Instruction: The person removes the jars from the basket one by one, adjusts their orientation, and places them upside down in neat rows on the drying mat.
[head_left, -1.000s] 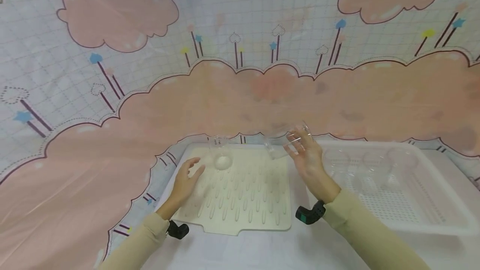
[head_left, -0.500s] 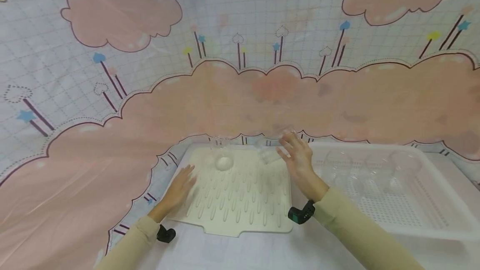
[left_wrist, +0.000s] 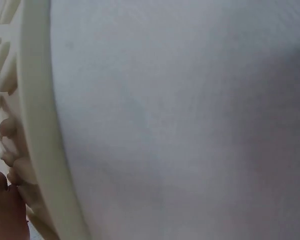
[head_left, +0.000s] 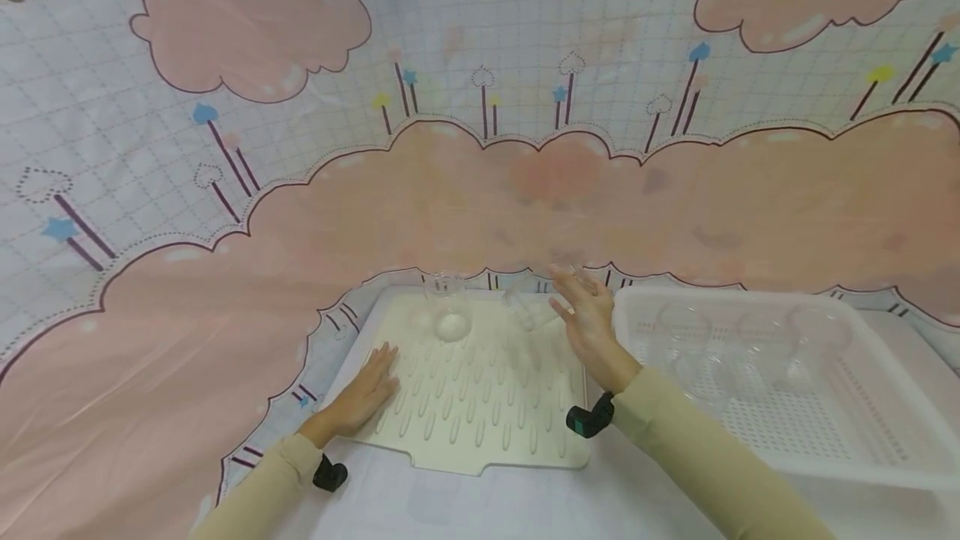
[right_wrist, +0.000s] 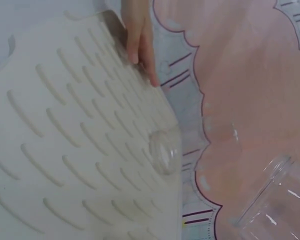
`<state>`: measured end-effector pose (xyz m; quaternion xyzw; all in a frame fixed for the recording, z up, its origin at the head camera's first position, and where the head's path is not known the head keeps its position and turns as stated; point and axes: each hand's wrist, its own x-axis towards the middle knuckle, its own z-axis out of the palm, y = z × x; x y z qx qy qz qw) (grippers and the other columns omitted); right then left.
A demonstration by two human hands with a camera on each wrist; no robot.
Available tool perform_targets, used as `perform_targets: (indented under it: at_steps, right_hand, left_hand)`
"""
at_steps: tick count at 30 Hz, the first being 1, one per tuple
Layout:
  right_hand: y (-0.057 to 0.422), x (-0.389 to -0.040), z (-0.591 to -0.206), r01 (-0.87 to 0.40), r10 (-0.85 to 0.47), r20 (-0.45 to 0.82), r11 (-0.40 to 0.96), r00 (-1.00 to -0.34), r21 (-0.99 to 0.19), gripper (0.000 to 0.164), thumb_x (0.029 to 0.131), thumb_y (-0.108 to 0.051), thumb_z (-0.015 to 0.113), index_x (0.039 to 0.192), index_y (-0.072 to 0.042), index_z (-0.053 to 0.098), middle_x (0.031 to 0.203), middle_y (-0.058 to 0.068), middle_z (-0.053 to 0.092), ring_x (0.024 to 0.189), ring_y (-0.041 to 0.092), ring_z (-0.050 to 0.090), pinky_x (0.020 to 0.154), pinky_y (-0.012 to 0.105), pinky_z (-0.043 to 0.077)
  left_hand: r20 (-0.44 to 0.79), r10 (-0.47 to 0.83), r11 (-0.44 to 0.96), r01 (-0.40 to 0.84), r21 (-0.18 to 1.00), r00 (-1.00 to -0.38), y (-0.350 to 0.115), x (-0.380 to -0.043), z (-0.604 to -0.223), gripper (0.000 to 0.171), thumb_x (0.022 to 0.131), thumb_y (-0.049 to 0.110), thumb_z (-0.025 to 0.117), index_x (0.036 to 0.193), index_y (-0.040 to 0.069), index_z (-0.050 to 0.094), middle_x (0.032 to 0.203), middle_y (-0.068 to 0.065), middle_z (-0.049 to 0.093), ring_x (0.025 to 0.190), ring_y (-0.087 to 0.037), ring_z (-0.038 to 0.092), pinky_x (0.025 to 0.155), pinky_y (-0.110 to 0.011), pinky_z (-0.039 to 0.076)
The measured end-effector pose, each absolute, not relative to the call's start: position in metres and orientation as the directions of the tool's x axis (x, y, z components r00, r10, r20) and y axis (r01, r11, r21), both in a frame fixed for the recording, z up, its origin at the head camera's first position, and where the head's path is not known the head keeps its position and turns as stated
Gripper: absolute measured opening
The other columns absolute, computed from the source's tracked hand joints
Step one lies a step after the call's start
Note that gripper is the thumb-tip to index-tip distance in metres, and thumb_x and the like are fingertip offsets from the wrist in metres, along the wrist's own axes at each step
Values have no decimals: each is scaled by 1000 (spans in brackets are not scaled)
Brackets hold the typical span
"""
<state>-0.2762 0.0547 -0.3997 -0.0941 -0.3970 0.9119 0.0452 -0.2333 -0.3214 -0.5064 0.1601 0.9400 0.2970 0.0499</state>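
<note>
My right hand (head_left: 588, 319) holds a clear cup (head_left: 525, 307) tilted on its side, over the far right part of a cream draining board (head_left: 480, 448) with raised ridges. In the right wrist view the held cup (right_wrist: 277, 202) shows at the lower right; the fingers on it are out of that view. My left hand (head_left: 365, 390) lies with straight fingers on the board's left side. A second clear cup (head_left: 452, 325) stands on the board near its far edge, between the hands. The left wrist view catches only part of the left hand (left_wrist: 7, 210) beside the board's rim (left_wrist: 45, 125).
To the right of the board is a white perforated basket (head_left: 892, 473) with several clear cups (head_left: 757, 340) inside. A white cloth (head_left: 525, 502) covers the table. Behind the board rises a printed backdrop (head_left: 465, 198) with peach clouds.
My right hand has moved left and a little lower with the cup. My left hand has dropped from a raised, curved pose beside the standing cup to the board's left side, fingers straightened.
</note>
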Motion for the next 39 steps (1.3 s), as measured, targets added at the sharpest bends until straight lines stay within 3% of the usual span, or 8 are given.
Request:
perform_targets:
  at_steps: [8, 13, 18, 26, 39]
  right_hand:
    - [42, -291, -404, -9, 176, -122, -603, -977, -797, 83, 88, -2, 75, 154, -3, 25, 148, 16, 38, 126, 23, 51, 109, 46, 41]
    - [33, -303, -408, -21, 196, -95, -520, -976, -854, 77, 86, 0, 77, 149, 2, 33, 139, 21, 44, 111, 19, 57, 110, 48, 40]
    - [25, -313, -413, -36, 208, -56, -413, -976, -910, 77, 80, -2, 82, 145, 2, 40, 136, 22, 51, 102, 18, 61, 103, 41, 46]
    - [17, -320, -424, -29, 137, -11, -287, -991, -957, 75, 77, -3, 85, 140, 0, 44, 140, 20, 53, 122, 32, 52, 100, 40, 48]
    - [9, -324, -442, -24, 72, 10, -196, -997, -980, 76, 75, -5, 88, 139, -7, 47, 137, 14, 53, 131, 39, 44, 104, 44, 45]
  left_hand:
    - [-44, 312, 817, 244, 523, -949, -323, -234, -511, 63, 108, 28, 42, 156, -5, 18, 163, -25, 5, 149, -44, -2, 118, -60, 4]
    - [-72, 333, 819, 251, 516, -940, -323, -234, -508, 64, 108, 27, 43, 155, -6, 16, 162, -26, 3, 148, -46, -3, 118, -60, 3]
    - [-63, 349, 823, 273, 498, -935, -324, -236, -507, 65, 108, 28, 42, 156, -6, 15, 162, -26, 3, 148, -46, -2, 118, -60, 4]
    - [-95, 338, 828, 248, 503, -937, -324, -239, -508, 67, 107, 31, 44, 157, -3, 15, 163, -24, 2, 149, -44, -3, 118, -60, 4]
    - [-80, 337, 834, 258, 488, -938, -324, -237, -508, 66, 107, 29, 45, 157, -4, 16, 163, -25, 3, 149, -45, -2, 118, -60, 5]
